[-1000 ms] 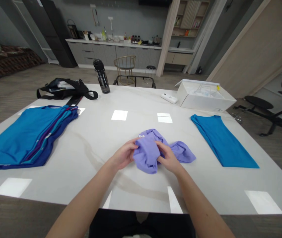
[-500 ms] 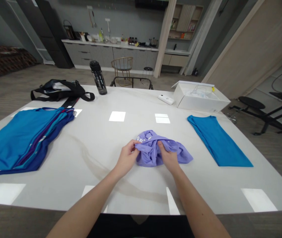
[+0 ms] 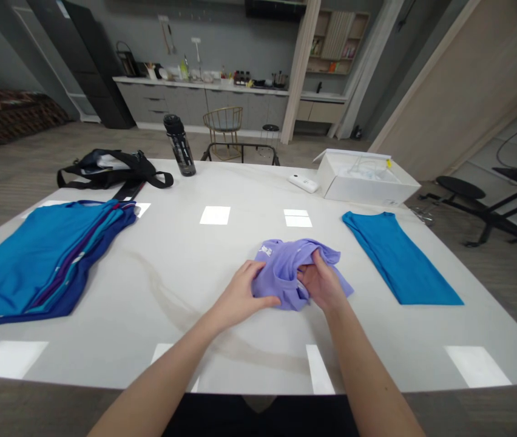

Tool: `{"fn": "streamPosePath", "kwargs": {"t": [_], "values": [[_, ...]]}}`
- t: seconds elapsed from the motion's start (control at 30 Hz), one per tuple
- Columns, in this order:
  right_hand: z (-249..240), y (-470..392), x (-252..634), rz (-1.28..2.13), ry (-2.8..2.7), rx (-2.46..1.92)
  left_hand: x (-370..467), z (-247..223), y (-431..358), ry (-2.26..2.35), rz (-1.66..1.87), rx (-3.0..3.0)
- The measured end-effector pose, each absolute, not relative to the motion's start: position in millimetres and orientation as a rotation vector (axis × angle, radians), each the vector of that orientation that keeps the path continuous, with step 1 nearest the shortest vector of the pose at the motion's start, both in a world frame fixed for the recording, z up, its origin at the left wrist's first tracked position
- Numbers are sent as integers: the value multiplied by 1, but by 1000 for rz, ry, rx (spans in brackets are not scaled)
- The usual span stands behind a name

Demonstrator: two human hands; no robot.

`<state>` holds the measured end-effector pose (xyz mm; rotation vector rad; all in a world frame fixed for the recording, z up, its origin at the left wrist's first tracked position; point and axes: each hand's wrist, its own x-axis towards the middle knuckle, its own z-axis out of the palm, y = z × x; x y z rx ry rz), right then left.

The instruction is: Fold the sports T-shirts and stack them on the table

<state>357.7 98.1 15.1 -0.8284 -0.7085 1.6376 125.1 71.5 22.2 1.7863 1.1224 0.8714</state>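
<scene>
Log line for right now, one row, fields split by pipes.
left hand: on purple garment | right hand: fingers in its folds | garment: bunched on table | blue folded cloth: flat, to the right

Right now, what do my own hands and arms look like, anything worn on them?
Your left hand and right hand are bare, with no gloves and no watch or bracelet visible. No sleeve shows on your left forearm or right forearm.
</scene>
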Motion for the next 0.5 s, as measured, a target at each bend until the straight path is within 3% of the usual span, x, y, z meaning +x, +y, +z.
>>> {"fn": "streamPosePath", "kwargs": {"t": [0.1, 0.23, 0.4, 0.5], "values": [[17, 95, 354, 1792, -797, -709, 143, 18, 60, 1409, 960, 1856], [19, 87, 351, 1933, -964, -589, 147, 17, 57, 1600, 813, 1790], [16, 80, 351, 1916, -1052, -586, 146, 17, 59, 1220, 870, 1814], [17, 85, 352, 1686, -931, -798, 143, 17, 63, 1030, 1033, 1641]]}}
